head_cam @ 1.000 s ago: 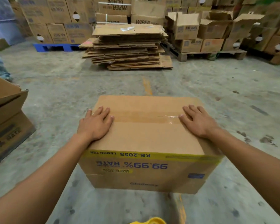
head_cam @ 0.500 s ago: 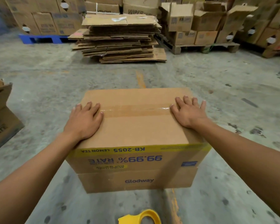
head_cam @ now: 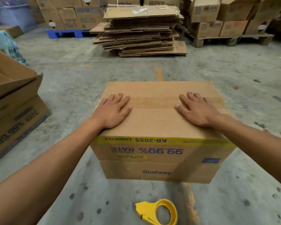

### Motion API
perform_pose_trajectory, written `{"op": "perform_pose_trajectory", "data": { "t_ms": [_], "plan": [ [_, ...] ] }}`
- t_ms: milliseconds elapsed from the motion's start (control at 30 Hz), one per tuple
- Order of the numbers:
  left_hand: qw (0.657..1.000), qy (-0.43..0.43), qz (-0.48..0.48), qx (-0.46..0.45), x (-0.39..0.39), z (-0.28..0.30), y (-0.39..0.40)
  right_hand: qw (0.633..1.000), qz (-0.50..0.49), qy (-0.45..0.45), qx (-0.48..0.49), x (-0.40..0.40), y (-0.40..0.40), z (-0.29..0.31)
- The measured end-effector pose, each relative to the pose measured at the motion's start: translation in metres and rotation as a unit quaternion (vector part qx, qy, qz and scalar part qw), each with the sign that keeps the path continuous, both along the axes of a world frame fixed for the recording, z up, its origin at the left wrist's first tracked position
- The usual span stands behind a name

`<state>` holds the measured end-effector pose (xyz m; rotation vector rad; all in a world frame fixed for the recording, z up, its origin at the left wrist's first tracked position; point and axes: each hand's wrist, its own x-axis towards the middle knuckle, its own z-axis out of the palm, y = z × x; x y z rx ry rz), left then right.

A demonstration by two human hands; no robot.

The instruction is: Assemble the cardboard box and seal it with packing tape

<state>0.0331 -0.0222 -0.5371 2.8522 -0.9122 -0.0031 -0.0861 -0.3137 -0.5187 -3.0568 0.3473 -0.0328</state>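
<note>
Cardboard box [head_cam: 161, 127] sat closed on the concrete floor [head_cam: 88, 75], printed side facing the camera with the lettering upside down. A strip of clear packing tape [head_cam: 152, 102] ran across the top seam from left edge to right edge. Bare floor lay open beyond the box's far edge, up to a stack of flattened cartons [head_cam: 139, 33]. To the left, well apart, stood an open carton [head_cam: 15, 98]. A yellow tape dispenser [head_cam: 159, 211] lay on the floor near the box's front edge, not touching it. Left hand [head_cam: 112, 111] rested flat on the top near the left edge, fingers straight and slightly spread, fingertips on the tape. Right hand [head_cam: 196, 109] lay flat likewise near the right edge, fingers spread over the tape. Neither hand gripped anything.
</note>
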Motion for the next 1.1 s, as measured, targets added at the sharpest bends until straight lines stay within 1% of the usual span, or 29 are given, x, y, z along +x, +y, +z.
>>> {"op": "perform_pose_trajectory", "data": {
  "t_ms": [67, 100, 133, 200, 233, 267, 300, 333, 400, 433, 467, 500, 533, 567, 633, 767, 867, 900, 967, 1000, 1033, 1100],
  "plan": [
    [1.000, -0.005, 0.005, 0.001, 0.002, 0.009, -0.003, 0.991, 0.122, -0.044, 0.027, -0.003, 0.035, 0.009],
    [1.000, -0.009, 0.006, 0.000, 0.003, 0.016, -0.007, 0.978, 0.191, -0.079, 0.033, -0.006, 0.052, 0.014],
    [1.000, -0.017, 0.003, -0.003, 0.005, 0.025, -0.013, 0.956, 0.261, -0.130, 0.031, -0.011, 0.067, 0.021],
    [0.999, -0.039, -0.015, -0.017, 0.013, 0.047, -0.035, 0.886, 0.391, -0.250, 0.021, -0.026, 0.084, 0.031],
    [0.998, -0.052, -0.027, -0.025, 0.017, 0.059, -0.046, 0.854, 0.436, -0.283, 0.016, -0.037, 0.088, 0.029],
    [0.997, -0.064, -0.036, -0.033, 0.020, 0.070, -0.057, 0.841, 0.460, -0.284, 0.011, -0.048, 0.092, 0.021],
    [0.995, -0.076, -0.042, -0.039, 0.022, 0.078, -0.066, 0.844, 0.469, -0.261, 0.009, -0.058, 0.094, 0.005],
    [0.994, -0.086, -0.045, -0.043, 0.024, 0.085, -0.071, 0.860, 0.464, -0.210, 0.008, -0.066, 0.094, -0.015],
    [0.993, -0.100, -0.044, -0.041, 0.025, 0.092, -0.073, 0.909, 0.414, -0.057, 0.004, -0.080, 0.086, -0.065],
    [0.993, -0.107, -0.042, -0.040, 0.025, 0.094, -0.071, 0.926, 0.378, 0.021, 0.003, -0.086, 0.077, -0.088],
    [0.992, -0.114, -0.038, -0.042, 0.024, 0.097, -0.069, 0.933, 0.348, 0.096, -0.005, -0.092, 0.068, -0.107],
    [0.991, -0.118, -0.036, -0.044, 0.024, 0.100, -0.067, 0.929, 0.340, 0.149, -0.017, -0.098, 0.061, -0.123],
    [0.991, -0.121, -0.036, -0.045, 0.023, 0.104, -0.065, 0.920, 0.346, 0.182, -0.031, -0.103, 0.056, -0.133],
    [0.991, -0.122, -0.035, -0.045, 0.022, 0.108, -0.062, 0.912, 0.357, 0.197, -0.038, -0.106, 0.054, -0.141],
    [0.991, -0.127, -0.028, -0.044, 0.021, 0.115, -0.052, 0.912, 0.360, 0.195, -0.032, -0.103, 0.061, -0.148],
    [0.990, -0.138, 0.000, -0.033, 0.022, 0.117, -0.018, 0.902, 0.374, 0.213, -0.004, -0.086, 0.096, -0.146],
    [0.992, -0.123, 0.015, -0.022, 0.018, 0.102, 0.000, 0.897, 0.348, 0.272, 0.011, -0.087, 0.116, -0.147],
    [0.993, -0.115, 0.018, -0.020, 0.016, 0.094, 0.005, 0.887, 0.352, 0.300, 0.011, -0.087, 0.121, -0.155],
    [0.996, -0.090, 0.025, -0.005, 0.010, 0.074, 0.016, 0.867, 0.343, 0.355, 0.073, -0.088, 0.137, -0.168],
    [0.997, -0.078, 0.029, 0.003, 0.006, 0.063, 0.023, 0.863, 0.325, 0.372, 0.108, -0.090, 0.150, -0.171],
    [0.997, -0.066, 0.034, 0.011, 0.000, 0.050, 0.031, 0.861, 0.303, 0.381, 0.146, -0.091, 0.162, -0.172],
    [0.998, -0.026, 0.053, 0.027, -0.017, 0.016, 0.052, 0.845, 0.277, 0.401, 0.220, -0.096, 0.190, -0.167]
  ]
}}
